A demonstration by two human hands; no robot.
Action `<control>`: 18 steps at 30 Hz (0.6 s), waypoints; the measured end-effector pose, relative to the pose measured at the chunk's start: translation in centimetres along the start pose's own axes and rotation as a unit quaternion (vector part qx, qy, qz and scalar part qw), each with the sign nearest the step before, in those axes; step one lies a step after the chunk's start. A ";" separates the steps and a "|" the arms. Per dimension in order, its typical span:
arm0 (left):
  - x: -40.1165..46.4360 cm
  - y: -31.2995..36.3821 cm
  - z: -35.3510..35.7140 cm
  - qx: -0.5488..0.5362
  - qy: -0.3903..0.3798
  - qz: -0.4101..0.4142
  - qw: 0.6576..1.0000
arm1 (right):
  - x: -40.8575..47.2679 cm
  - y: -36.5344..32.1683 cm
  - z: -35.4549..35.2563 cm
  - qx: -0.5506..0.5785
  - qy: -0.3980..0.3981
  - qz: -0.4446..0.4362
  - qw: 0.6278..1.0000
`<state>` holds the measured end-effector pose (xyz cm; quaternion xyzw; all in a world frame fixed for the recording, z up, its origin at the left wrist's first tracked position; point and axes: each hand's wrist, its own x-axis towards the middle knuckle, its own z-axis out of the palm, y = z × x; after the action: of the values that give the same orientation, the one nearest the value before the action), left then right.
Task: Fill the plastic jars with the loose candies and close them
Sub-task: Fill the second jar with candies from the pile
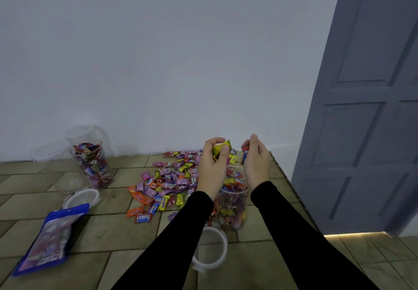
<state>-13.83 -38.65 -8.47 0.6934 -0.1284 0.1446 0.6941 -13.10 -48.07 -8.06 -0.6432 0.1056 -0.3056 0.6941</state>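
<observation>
A clear plastic jar (pixel 233 208), open and nearly full of wrapped candies, stands between my forearms. My left hand (pixel 212 165) hovers above its rim, fingers closed on several yellow-green candies. My right hand (pixel 256 160) is just right of it, closed on a red and blue candy. A heap of loose candies (pixel 167 183) covers the tiled surface left of the jar. A second clear jar (pixel 93 165), filled and without a lid, stands at the back left. One white-rimmed lid (pixel 211 250) lies in front of the near jar, another lid (pixel 82 198) by the far jar.
A blue candy bag (pixel 51 237) lies flat at the front left. Empty clear jars (pixel 83 133) stand against the white wall behind the filled one. The tiled surface ends at an edge on the right, beside a grey door (pixel 366 108).
</observation>
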 end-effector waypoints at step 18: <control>-1.0 -1.6 -0.8 -0.060 -0.035 0.010 0.998 | -0.4 0.0 -0.3 -0.011 -0.020 -0.009 1.000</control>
<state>-14.20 -37.86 -10.36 0.6537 -0.1679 0.1196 0.7282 -13.53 -48.08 -8.16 -0.6578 0.0888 -0.2977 0.6862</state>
